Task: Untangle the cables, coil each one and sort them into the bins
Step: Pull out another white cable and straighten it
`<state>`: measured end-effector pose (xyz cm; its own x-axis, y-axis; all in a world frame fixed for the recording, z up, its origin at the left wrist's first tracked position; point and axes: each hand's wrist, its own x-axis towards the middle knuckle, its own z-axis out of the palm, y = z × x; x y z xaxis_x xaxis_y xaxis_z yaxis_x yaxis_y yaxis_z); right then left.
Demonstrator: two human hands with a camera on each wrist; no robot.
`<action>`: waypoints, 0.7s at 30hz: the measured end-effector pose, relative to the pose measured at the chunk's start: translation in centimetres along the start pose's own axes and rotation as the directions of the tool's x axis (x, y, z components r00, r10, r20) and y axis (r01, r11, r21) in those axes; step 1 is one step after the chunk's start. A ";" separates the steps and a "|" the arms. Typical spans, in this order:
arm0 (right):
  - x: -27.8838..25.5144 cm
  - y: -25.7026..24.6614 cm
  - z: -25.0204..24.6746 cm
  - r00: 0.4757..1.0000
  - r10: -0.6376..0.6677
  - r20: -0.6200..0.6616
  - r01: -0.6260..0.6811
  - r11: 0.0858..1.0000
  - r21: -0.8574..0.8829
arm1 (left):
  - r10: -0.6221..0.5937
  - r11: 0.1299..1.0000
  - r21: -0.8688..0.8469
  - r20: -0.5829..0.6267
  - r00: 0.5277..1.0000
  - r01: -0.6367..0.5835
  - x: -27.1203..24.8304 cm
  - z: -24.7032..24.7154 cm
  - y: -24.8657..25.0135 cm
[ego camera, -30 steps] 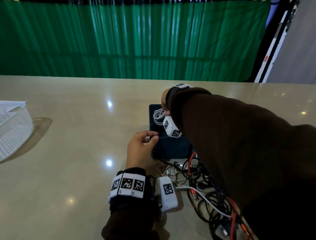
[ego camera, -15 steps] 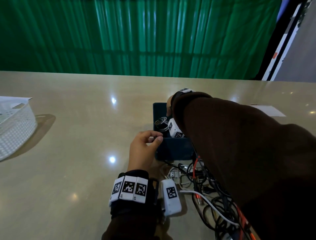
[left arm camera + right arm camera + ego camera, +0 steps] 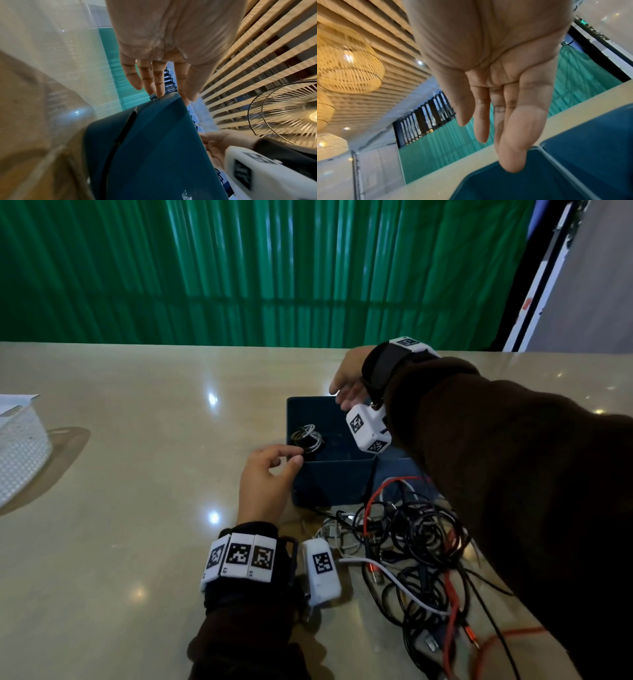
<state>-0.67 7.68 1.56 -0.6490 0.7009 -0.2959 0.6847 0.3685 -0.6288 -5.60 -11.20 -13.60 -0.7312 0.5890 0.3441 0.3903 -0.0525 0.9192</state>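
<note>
A dark blue bin [image 3: 335, 481] stands mid-table with one coiled cable [image 3: 306, 438] lying in its left half. My right hand [image 3: 342, 395] hovers over the bin's far right corner, fingers straight and empty; the right wrist view shows the bare palm [image 3: 491, 135] above the bin [image 3: 505, 186]. My left hand [image 3: 293, 458] sits at the bin's front left corner, loosely curled, holding nothing. In the left wrist view its fingertips [image 3: 159, 93] reach the bin's rim [image 3: 154, 148]. A tangle of black, white and red cables [image 3: 411, 542] lies in front of the bin, under my right arm.
A second blue bin [image 3: 599, 135] adjoins the first on its right. A white perforated basket [image 3: 20, 446] stands at the table's left edge. A green curtain hangs behind the table's far edge.
My right hand lowered the coiled cable into the blue bin, let it go, and rose empty above the far rim. The left hand stayed at the bin's corner.
</note>
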 end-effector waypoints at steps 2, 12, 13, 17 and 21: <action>-2.0 0.8 -0.5 1.000 -0.029 -0.009 0.029 0.999 0.045 | 0.028 0.999 0.028 -0.036 0.999 -0.027 -0.1 -0.1 0.5; -14.9 11.6 -0.2 0.970 -0.235 -0.069 0.244 0.946 0.215 | 0.140 0.959 -0.252 0.028 0.990 -0.129 -1.8 0.6 4.5; -15.3 13.1 0.0 0.975 -0.216 -0.058 0.224 0.942 0.250 | 0.152 0.943 -0.312 0.089 0.984 -0.117 -2.2 0.9 5.0; -15.3 17.2 1.5 0.989 -0.144 -0.025 0.145 0.945 0.292 | 0.137 0.932 -0.363 0.360 0.923 0.003 -3.7 3.1 6.6; -13.2 18.7 2.4 0.991 -0.127 -0.030 0.130 0.964 0.232 | 0.029 0.993 -0.113 0.575 0.818 0.043 -4.3 4.8 6.0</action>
<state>19.90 3.82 -7.98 -0.7203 0.6665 -0.1922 0.4984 0.3045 -0.8117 2.57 -10.22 -10.44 -0.2652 0.9436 0.1984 0.2925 -0.1174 0.9490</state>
